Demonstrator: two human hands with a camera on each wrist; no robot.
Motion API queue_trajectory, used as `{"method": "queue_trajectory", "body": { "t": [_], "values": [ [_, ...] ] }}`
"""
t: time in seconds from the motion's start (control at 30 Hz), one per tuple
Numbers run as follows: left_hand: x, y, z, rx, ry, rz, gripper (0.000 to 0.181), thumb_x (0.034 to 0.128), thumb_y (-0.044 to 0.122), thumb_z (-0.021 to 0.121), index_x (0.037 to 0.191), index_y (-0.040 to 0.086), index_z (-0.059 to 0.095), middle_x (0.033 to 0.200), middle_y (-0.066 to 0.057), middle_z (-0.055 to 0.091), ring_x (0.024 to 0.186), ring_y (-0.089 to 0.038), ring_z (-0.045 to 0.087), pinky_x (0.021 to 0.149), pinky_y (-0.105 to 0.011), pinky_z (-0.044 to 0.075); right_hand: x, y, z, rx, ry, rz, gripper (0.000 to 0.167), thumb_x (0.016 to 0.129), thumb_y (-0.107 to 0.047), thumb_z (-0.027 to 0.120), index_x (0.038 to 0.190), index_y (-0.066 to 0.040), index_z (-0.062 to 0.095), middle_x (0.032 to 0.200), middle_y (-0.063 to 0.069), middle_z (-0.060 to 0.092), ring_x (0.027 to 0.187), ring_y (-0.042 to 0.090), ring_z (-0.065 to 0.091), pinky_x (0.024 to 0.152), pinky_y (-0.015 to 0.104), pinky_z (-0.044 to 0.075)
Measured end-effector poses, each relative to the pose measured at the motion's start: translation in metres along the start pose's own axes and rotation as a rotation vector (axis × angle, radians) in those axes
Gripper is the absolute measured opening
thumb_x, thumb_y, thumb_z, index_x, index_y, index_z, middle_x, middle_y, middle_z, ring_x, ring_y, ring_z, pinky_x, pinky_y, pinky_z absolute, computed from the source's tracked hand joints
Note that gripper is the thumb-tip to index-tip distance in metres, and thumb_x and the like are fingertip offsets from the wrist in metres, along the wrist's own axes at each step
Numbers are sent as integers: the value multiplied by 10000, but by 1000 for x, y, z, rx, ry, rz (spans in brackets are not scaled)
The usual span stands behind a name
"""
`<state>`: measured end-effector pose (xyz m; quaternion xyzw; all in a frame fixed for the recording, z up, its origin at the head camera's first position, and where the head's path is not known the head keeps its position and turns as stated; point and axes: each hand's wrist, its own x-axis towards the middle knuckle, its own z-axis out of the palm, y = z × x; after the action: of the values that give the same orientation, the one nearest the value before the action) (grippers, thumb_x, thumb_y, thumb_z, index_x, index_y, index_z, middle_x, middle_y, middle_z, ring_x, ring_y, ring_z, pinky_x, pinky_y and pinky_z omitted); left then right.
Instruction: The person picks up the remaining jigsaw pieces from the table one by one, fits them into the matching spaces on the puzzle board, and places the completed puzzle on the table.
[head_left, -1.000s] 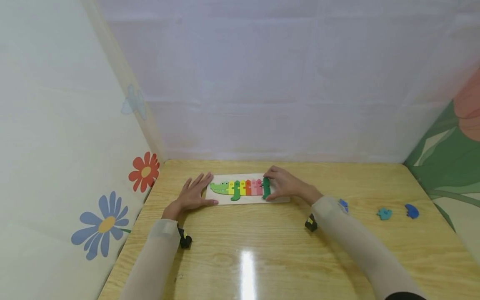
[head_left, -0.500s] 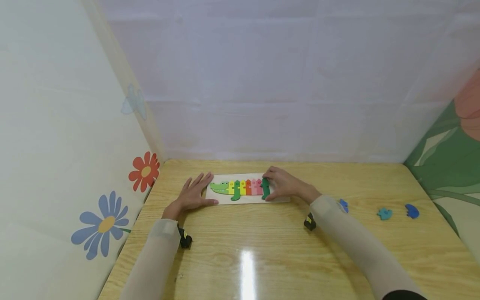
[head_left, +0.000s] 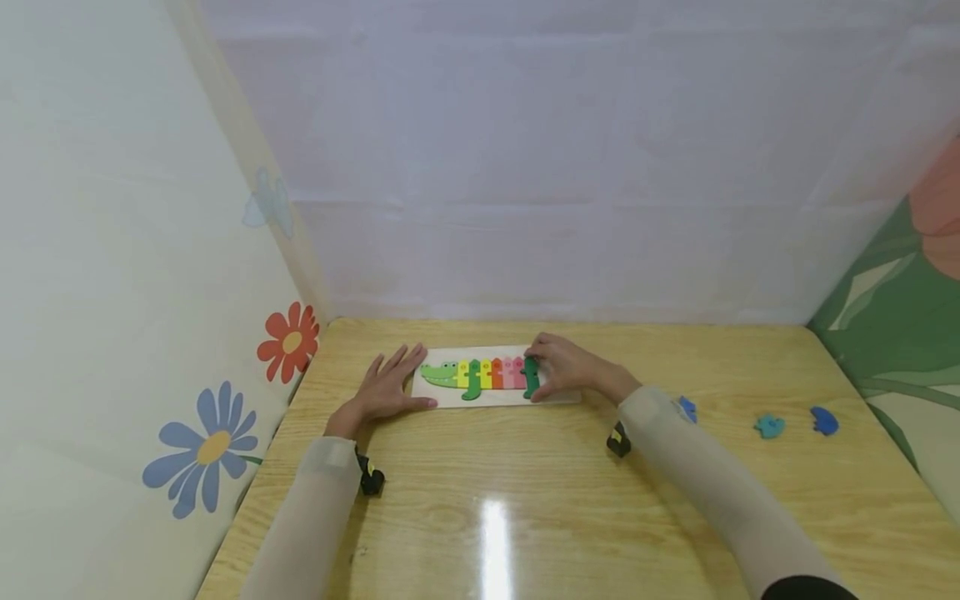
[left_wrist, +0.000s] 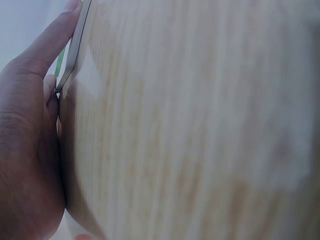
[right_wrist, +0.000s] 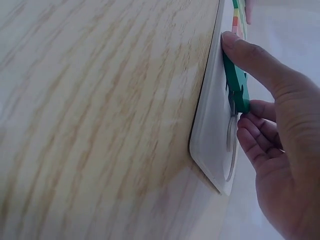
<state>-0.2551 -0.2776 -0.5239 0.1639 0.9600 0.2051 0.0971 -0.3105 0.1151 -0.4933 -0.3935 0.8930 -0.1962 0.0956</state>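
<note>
A pale puzzle board [head_left: 498, 399] lies near the back of the table, with a crocodile of several coloured pieces in it: green head [head_left: 440, 376], then yellow, green, orange and pink. My left hand [head_left: 384, 392] rests on the board's left end, fingers straight and spread, thumb along the near edge. Between thumb and fingers my right hand [head_left: 573, 369] pinches a dark green puzzle piece [head_left: 531, 377] beside the last pink piece. In the right wrist view that dark green piece [right_wrist: 236, 82] stands slightly proud of the board, beside the curved recess at its right end.
To the right on the wooden table [head_left: 450, 475] lie a blue piece [head_left: 687, 408] by the right sleeve, a teal piece [head_left: 769, 427] and a dark blue piece [head_left: 824, 421]. Cloth-covered walls stand behind and at both sides.
My right hand has shifted slightly left with the dark green piece, bringing it up against the pink one. The left hand has stayed put on the board.
</note>
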Motion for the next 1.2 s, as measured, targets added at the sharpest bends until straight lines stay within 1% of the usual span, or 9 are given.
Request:
{"method": "queue_trajectory", "body": {
  "t": [0.23, 0.4, 0.53, 0.83, 1.03, 1.2],
  "values": [
    [0, -1, 1, -2, 7, 8, 1145, 878, 668, 748, 1708, 115, 186, 1781, -96, 140, 1643, -373, 59, 1272, -650, -35, 2, 0, 1, 7, -21, 16, 850, 750, -496, 956, 1385, -12, 664, 1265, 79, 620, 1148, 214, 584, 1066, 404, 518],
    [0, -3, 1, -11, 11, 19, 1167, 862, 704, 735, 1707, 113, 188, 1780, -105, 144, 1642, -378, 63, 1269, -655, -32, 1, 0, 0, -3, -13, -18, 855, 755, -487, 955, 1379, 21, 667, 1243, 90, 633, 1123, 212, 588, 1040, 395, 530],
    [1, -4, 1, -13, 5, 12, 1144, 877, 665, 754, 1711, 129, 183, 1783, -87, 138, 1645, -362, 55, 1272, -647, -40, 0, 0, 0, -13, 3, -46, 862, 743, -481, 960, 1359, 50, 674, 1211, 105, 649, 1088, 213, 595, 1019, 393, 539],
    [0, -3, 2, -22, 5, 15, 1106, 902, 606, 769, 1712, 135, 181, 1784, -81, 134, 1646, -359, 52, 1272, -645, -49, -1, 1, 3, -34, -6, -22, 879, 756, -516, 943, 1382, 37, 667, 1224, 94, 635, 1100, 205, 585, 1021, 387, 535],
    [0, -3, 1, -13, 6, 18, 1107, 903, 607, 766, 1711, 129, 179, 1783, -85, 137, 1646, -360, 56, 1273, -643, -44, -2, 1, 5, -36, 16, -26, 881, 761, -517, 941, 1392, 29, 662, 1233, 95, 627, 1105, 208, 581, 1025, 393, 535],
    [0, -2, 1, -17, 2, 21, 1106, 906, 597, 769, 1711, 125, 177, 1783, -92, 134, 1644, -367, 55, 1272, -645, -44, -4, 1, 6, -31, 34, -35, 881, 758, -518, 941, 1390, 28, 661, 1241, 107, 630, 1113, 224, 589, 1031, 422, 536]
  ]
}}
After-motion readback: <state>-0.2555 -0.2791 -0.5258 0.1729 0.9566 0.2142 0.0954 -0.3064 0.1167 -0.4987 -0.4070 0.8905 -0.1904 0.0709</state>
